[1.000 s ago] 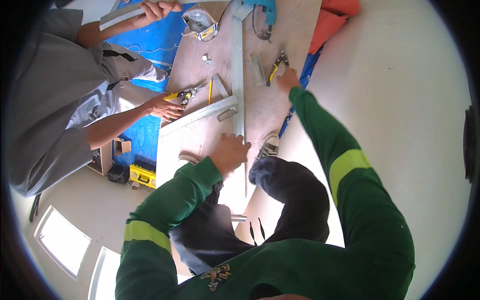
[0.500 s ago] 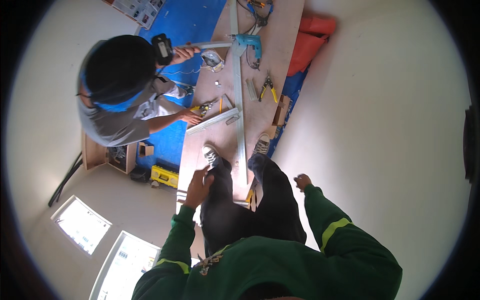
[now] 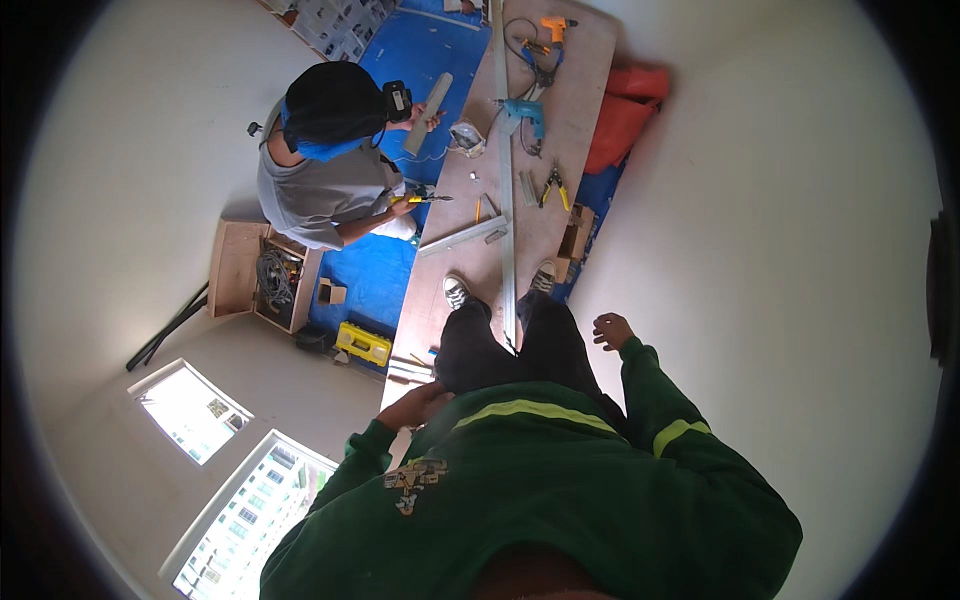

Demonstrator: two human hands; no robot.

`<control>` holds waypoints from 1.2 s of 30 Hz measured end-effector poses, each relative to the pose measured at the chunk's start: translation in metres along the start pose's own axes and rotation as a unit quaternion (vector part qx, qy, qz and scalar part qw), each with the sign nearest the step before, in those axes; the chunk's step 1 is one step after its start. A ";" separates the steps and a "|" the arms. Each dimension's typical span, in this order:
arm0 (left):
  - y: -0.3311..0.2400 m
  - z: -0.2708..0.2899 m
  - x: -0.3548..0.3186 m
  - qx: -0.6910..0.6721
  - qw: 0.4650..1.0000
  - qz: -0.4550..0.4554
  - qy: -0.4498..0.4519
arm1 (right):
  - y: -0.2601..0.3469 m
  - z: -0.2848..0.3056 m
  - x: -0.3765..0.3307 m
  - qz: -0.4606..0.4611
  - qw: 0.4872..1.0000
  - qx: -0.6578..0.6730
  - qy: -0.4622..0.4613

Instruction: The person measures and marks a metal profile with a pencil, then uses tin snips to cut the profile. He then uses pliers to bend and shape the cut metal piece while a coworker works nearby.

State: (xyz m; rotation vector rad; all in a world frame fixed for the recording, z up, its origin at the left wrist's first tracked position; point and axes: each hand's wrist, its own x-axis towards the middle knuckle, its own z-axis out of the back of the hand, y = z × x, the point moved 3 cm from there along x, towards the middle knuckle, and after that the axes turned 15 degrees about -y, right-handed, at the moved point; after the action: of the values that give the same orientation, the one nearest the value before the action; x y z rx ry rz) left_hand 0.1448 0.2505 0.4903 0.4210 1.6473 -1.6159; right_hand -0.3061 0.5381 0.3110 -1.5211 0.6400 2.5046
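Plywood, a long pale board [image 3: 440,290] laid on the floor, carries nearly everything we see, and since a second ago we have come upright: both hands have left the long grey metal rail [image 3: 504,200] that our left hand was pressing down, so the rail now lies unheld along the board's middle, its near end between our two shoes. At the far left, off the board, an open wooden crate [image 3: 262,278] holds a coil of dark cable, and a small yellow plastic toolbox [image 3: 364,343] sits shut beside the blue tarpaulin [image 3: 372,280] along the board's left edge. Our left hand [image 3: 418,402] hangs loosely curled by our thigh, gripping nothing. A co-worker's hand [image 3: 403,205] at the left edge holds a yellow-handled tool. Past the rail, yellow-handled pliers [image 3: 552,185] lie near the right edge, a teal power drill [image 3: 524,112] further up. Our right hand [image 3: 611,330] hovers off the right edge, fingers spread and empty.
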 end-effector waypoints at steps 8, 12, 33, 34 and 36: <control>0.031 -0.002 0.028 -0.160 0.986 0.032 -0.040 | 0.171 -0.097 -0.059 0.347 0.910 -0.125 0.189; 0.026 -0.003 0.040 -0.075 0.964 -0.144 -0.209 | 0.231 -0.104 -0.096 0.391 0.895 -0.139 0.161; 0.035 -0.015 0.136 0.044 0.991 -0.040 -0.122 | 0.230 -0.173 -0.074 0.447 0.790 -0.315 0.278; 0.028 -0.012 0.138 0.170 0.960 -0.207 -0.084 | 0.227 -0.200 -0.063 0.478 0.770 -0.348 0.240; 0.028 -0.007 0.130 0.194 0.949 -0.244 -0.043 | 0.214 -0.254 -0.039 0.493 0.752 -0.331 0.287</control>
State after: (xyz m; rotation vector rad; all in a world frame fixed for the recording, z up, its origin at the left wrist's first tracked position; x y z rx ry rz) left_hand 0.0782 0.2249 0.3778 0.1317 1.4337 -2.3095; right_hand -0.1523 0.2413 0.3048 -2.9139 0.8365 3.1792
